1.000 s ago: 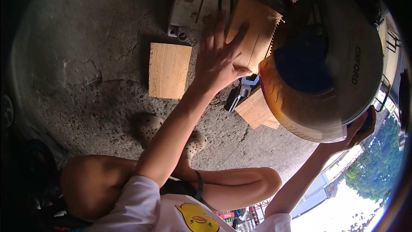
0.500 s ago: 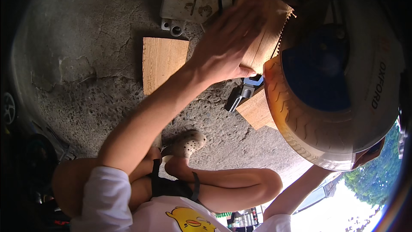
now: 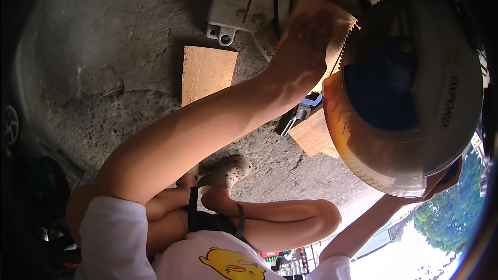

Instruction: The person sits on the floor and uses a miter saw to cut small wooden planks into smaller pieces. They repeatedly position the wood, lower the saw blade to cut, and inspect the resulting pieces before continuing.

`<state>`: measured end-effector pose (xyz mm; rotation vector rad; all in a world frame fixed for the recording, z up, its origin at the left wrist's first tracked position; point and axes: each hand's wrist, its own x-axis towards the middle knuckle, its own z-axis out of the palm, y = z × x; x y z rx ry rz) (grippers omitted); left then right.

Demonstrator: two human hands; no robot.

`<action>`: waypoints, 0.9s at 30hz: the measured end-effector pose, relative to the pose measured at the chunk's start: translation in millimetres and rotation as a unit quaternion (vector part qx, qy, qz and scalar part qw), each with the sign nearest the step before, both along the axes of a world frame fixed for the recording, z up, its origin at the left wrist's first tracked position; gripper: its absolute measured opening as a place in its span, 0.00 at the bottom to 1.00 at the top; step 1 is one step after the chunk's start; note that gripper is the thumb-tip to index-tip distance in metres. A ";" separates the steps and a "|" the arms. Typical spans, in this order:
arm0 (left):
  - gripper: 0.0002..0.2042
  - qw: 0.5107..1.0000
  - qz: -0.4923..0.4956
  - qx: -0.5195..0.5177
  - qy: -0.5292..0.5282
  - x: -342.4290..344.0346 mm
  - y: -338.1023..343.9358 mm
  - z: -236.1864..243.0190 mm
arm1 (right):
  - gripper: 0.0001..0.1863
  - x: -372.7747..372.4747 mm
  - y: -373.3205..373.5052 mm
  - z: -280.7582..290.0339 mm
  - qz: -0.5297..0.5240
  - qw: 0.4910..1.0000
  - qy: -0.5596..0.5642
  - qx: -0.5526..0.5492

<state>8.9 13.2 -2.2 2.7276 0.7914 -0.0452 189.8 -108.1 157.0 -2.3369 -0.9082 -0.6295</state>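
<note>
A: The wooden board [image 3: 332,26] under the mitre saw [image 3: 410,88] — how much of it shows?

B: Little. It lies on the saw's pale metal base [image 3: 244,0], and the left hand [image 3: 306,41] lies flat over its middle, fingers spread, pressing down rather than gripping. The saw's guard covers the board's right end.

A: And the right hand?

B: The right hand [image 3: 441,184] sits at the saw's lower right edge, mostly behind the guard. It seems wrapped round a dark handle, but I cannot tell how tightly it closes.

A: Is the blade visible?

B: Only a few teeth at the saw's top. The rest hides behind the clear guard, an orange rim and a round blue centre. There is a strip of lettering on the guard's right side.

A: Anything else near the saw?

B: A second wooden piece [image 3: 207,72] lies on the concrete floor [image 3: 104,46] left of the saw base. An offcut block [image 3: 314,135] sits below the saw, and beside it is a clamp [image 3: 295,116] with a blue part, half hidden by the forearm. A beige clog [image 3: 228,171] rests further below.
</note>
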 end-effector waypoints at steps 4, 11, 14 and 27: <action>0.36 0.998 0.025 0.044 -0.039 -1.7 -4.1 -7.6 | 0.25 -0.7 1.2 -2.2 -0.005 1.000 0.001 0.003; 0.49 0.995 0.033 -0.035 -0.089 -6.8 2.1 -13.4 | 0.25 -12.8 7.2 -8.1 -0.066 0.998 -0.002 0.022; 0.51 0.995 0.023 -0.026 -0.091 -14.2 6.6 -10.1 | 0.26 -0.4 -6.5 -3.3 0.041 0.999 0.011 0.006; 0.54 0.996 0.008 -0.017 -0.089 -18.7 8.6 -15.2 | 0.21 0.5 -6.9 0.3 0.068 0.996 0.045 0.026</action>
